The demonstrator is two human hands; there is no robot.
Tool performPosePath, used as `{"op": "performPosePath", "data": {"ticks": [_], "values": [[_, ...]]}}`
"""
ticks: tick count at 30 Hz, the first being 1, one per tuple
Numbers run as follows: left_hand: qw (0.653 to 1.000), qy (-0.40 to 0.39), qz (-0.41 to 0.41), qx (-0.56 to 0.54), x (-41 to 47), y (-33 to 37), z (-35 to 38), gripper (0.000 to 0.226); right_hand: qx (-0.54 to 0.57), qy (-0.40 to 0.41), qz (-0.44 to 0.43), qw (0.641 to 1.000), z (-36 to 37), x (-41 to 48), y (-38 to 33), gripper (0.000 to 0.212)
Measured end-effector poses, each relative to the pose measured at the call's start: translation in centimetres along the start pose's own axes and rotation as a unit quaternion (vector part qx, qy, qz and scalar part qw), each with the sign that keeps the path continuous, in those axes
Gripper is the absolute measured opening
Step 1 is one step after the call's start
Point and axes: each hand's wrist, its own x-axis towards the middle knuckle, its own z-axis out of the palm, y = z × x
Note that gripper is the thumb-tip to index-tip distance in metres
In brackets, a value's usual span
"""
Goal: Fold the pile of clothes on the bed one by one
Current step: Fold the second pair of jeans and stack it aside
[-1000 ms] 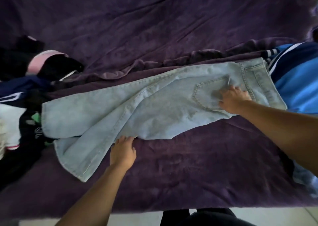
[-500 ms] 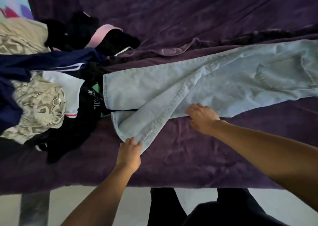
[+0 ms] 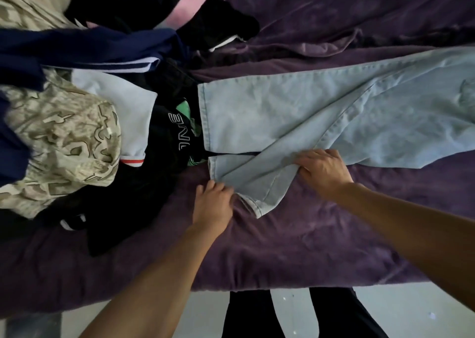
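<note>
While the light-blue jeans point(image 3: 282, 111) lie spread across the purple bed cover point(image 3: 308, 247), hems toward the clothes pile point(image 3: 77, 137), both hands sit on the jeans' nearer leg; L hand point(image 3: 213, 204) curls its fingers at that leg's hem corner, pinching denim; R hand point(image 3: 324, 174) grips the same leg's near edge further up, w/ fabric bunched under the knuckles; pile's black top touches the jeans' far-leg hem.

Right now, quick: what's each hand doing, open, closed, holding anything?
Left hand: closed, pinching the hem of the light blue jeans on the near leg.
Right hand: closed, holding that same leg's edge further along.
</note>
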Motion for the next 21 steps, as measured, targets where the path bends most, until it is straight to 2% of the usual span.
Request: {"op": "performPosePath", "data": {"ticks": [2,5,9,13,15,18,21], "values": [[0.988,0.082,-0.016,-0.129,0.2,-1.0,-3.1,0.011,0.033,0.042,0.014,0.998,-3.0,1.1,-0.7,0.021],[0.944,0.173,-0.064,-0.275,1.7,-2.8,-8.6,0.017,0.035,0.131,0.018,0.991,-8.6,5.0,-2.4,0.022],[0.910,0.185,-0.149,-0.339,6.4,-4.3,-13.6,0.021,0.058,0.172,0.056,0.982,-14.3,11.0,-5.7,0.026],[0.869,0.161,-0.253,-0.392,10.3,-5.1,-13.9,0.026,0.049,0.183,0.064,0.980,-14.4,12.7,-6.8,0.035],[0.841,0.133,-0.298,-0.430,10.9,-5.2,-12.6,0.033,0.035,0.159,0.054,0.985,-12.1,11.1,-6.1,0.040],[0.783,0.065,-0.332,-0.523,10.7,-4.6,-9.9,0.052,0.001,0.061,0.091,0.994,-7.6,8.6,-3.7,0.051],[0.713,0.063,-0.329,-0.616,10.7,-4.0,-7.7,0.047,-0.032,-0.004,0.129,0.991,-4.0,8.8,-1.3,0.062]]}}
